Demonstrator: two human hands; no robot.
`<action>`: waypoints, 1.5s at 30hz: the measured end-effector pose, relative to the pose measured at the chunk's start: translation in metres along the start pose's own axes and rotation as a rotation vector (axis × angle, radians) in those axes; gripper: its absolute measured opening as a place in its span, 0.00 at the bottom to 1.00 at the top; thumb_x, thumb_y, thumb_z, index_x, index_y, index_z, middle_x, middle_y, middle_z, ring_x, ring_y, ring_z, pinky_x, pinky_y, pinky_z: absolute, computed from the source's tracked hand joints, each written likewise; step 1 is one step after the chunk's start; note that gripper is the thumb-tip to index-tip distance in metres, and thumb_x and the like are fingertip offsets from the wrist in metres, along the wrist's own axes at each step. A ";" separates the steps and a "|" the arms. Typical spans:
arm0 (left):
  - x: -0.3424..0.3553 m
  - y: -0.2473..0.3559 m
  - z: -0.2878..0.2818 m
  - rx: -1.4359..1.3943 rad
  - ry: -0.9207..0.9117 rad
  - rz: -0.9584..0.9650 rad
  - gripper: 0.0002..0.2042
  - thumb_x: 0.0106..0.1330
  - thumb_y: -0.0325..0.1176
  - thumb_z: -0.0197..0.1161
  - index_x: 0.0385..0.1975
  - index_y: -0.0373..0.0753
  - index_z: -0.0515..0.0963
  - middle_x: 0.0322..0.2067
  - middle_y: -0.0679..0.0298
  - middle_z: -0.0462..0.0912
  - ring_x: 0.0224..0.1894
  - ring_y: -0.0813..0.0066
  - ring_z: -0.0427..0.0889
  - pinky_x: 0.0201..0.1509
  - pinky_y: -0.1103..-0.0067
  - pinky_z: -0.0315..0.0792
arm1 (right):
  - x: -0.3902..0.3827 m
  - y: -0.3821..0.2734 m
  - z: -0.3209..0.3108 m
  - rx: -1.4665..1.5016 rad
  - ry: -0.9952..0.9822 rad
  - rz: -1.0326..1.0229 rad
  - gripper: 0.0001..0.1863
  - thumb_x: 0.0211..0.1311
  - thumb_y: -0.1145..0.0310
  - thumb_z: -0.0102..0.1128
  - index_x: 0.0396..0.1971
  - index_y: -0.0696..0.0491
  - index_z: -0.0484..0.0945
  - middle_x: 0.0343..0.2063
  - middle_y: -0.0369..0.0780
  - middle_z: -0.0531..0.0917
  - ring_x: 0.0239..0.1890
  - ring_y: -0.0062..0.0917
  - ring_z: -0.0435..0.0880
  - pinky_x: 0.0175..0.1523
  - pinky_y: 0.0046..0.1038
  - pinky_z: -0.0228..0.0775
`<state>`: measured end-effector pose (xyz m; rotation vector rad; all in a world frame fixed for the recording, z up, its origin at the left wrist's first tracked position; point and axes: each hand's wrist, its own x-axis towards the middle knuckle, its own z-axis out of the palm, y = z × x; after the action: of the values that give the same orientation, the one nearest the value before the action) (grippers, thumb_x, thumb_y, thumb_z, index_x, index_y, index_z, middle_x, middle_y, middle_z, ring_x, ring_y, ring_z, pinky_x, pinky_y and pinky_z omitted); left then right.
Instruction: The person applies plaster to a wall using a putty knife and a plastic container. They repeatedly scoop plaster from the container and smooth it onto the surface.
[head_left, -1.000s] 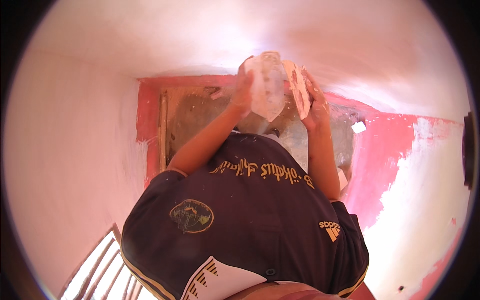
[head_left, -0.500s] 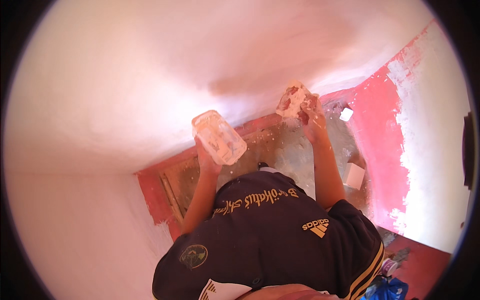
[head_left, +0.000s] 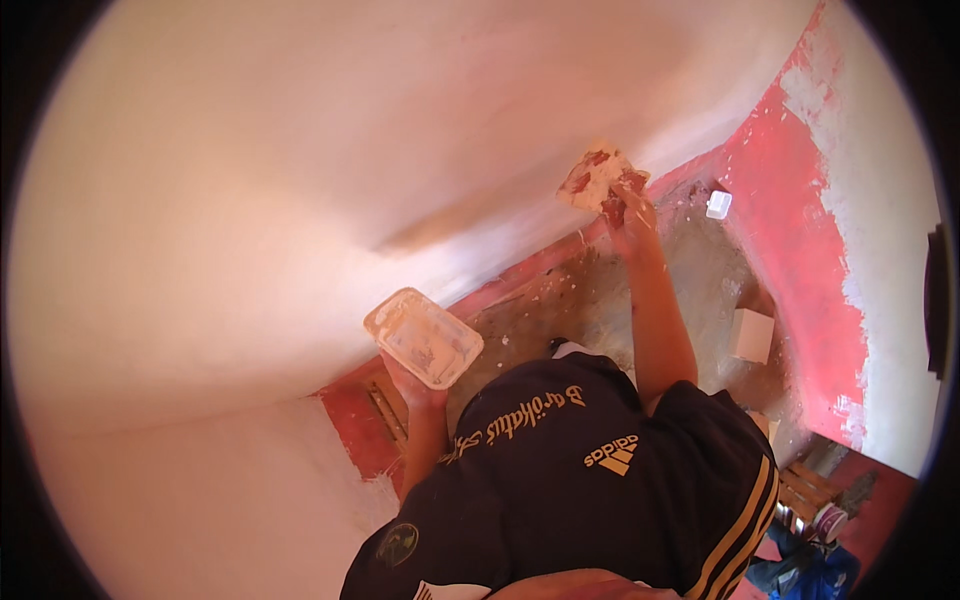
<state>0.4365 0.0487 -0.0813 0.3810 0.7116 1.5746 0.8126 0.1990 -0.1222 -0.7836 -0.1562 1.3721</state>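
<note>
A rectangular translucent plastic container (head_left: 424, 335), coated inside with pale paste, rests in my left hand (head_left: 422, 392), whose fingers are mostly hidden beneath it. Higher up to the right, my right hand (head_left: 632, 220) grips a flat, paste-smeared tool (head_left: 590, 175) with reddish patches showing through, held up close to the pale wall (head_left: 480, 110). I cannot tell whether the tool touches that surface. My dark shirt fills the lower middle of the view.
A red painted band (head_left: 800, 230) borders the stained floor (head_left: 680, 280). A small white object (head_left: 718, 204) and a pale box (head_left: 751, 335) lie at the right. Toward the lower right are a wooden crate (head_left: 805, 485), a white tub (head_left: 828, 520) and a blue bundle (head_left: 800, 565).
My hands have separated: the container has moved down and left, while the tool has risen slightly over the last half second. The view has turned, showing more of the lower right corner.
</note>
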 end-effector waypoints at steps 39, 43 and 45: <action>0.004 -0.005 0.003 0.169 0.073 -0.123 0.34 0.73 0.62 0.41 0.70 0.46 0.57 0.67 0.62 0.64 0.67 0.58 0.64 0.70 0.58 0.62 | 0.042 0.079 0.026 -0.899 0.107 -0.972 0.20 0.74 0.60 0.45 0.54 0.57 0.76 0.40 0.45 0.82 0.39 0.35 0.80 0.45 0.31 0.73; 0.003 -0.006 0.003 0.197 0.134 -0.086 0.34 0.73 0.63 0.41 0.70 0.45 0.57 0.67 0.62 0.64 0.67 0.59 0.64 0.69 0.59 0.62 | 0.069 -0.045 0.004 -0.773 0.370 -0.994 0.19 0.74 0.61 0.47 0.50 0.60 0.78 0.32 0.43 0.82 0.33 0.27 0.78 0.40 0.27 0.71; 0.002 -0.008 0.006 0.234 0.069 -0.053 0.34 0.72 0.63 0.41 0.70 0.45 0.57 0.67 0.62 0.64 0.67 0.59 0.65 0.69 0.59 0.62 | 0.089 -0.079 0.019 -0.580 0.362 -1.094 0.19 0.74 0.61 0.48 0.48 0.61 0.79 0.28 0.41 0.82 0.29 0.22 0.77 0.38 0.25 0.70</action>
<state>0.4461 0.0522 -0.0819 0.4771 0.9563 1.4644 0.8876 0.2881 -0.0922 -1.1595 -0.6109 0.1225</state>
